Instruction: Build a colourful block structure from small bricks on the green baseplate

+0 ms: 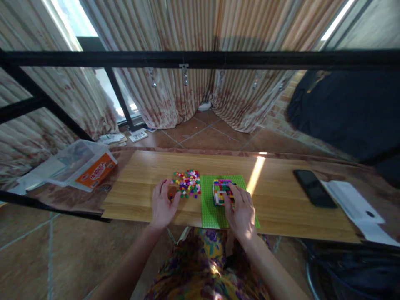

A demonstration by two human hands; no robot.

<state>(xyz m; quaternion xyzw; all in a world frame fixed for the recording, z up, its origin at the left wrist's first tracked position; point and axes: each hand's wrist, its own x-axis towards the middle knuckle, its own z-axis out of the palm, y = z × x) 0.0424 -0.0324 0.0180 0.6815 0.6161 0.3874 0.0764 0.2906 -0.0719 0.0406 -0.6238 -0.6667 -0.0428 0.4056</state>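
A green studded baseplate (208, 212) lies on the wooden board, and a low block of many-coloured toy bricks (220, 191) is built up on it. My right hand (242, 210) is over the right side of this block, thumb and fingers bent down onto it; whether a small brick is between the fingertips is hidden. To the left of the baseplate lies a loose pile of tiny coloured bricks (188, 182). At the pile's left edge rests my left hand (164, 204), thumb and fingers apart, a few dark bricks lying between them.
A clear plastic box (81, 160) with an orange label stands left of the wooden board (131, 187). Toward the right are a black phone (314, 188) and a white sheet-like item (353, 204). A dark metal bar (200, 59) crosses in front of the striped curtains (187, 25).
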